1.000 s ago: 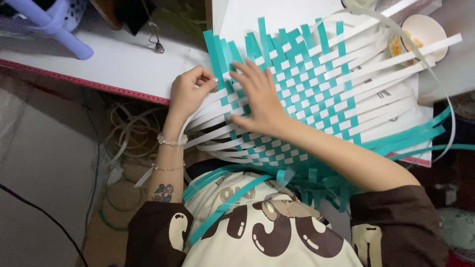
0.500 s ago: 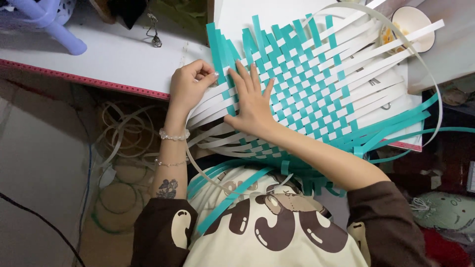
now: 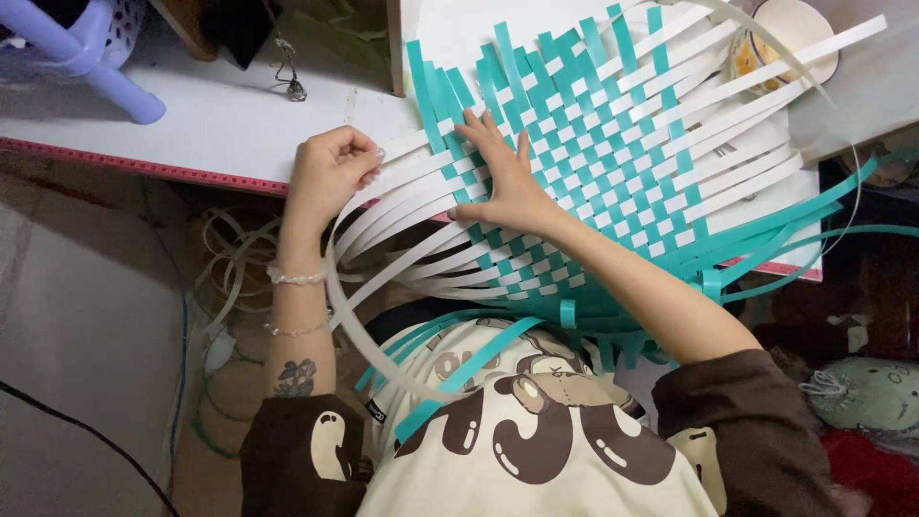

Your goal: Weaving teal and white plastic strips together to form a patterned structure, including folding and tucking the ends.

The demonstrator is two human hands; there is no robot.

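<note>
The right hand (image 3: 507,182) lies flat and open on the woven mat (image 3: 613,153), with its fingers spread and pressing on the checkered part near the mat's left edge; it grasps nothing. The left hand (image 3: 330,172) is closed, its fingertips pinching the end of one white strip (image 3: 392,172) just beside the mat's left side. The mat is one piece, woven from teal and white strips, and it rests on the white counter (image 3: 220,120), partly hanging over the counter's red edge toward the person's lap. The loose strip ends are too many and too overlapped to count exactly: white ones fan out to the left and to the upper right, teal ones to the top, the bottom and the right. One long white strip curves down from the left hand in a loop over the person's shirt. One round cup (image 3: 790,43) stands at the mat's upper right corner; something yellowish is inside, but it cannot be told what. One purple plastic stool (image 3: 86,57) lies at the upper left.
</note>
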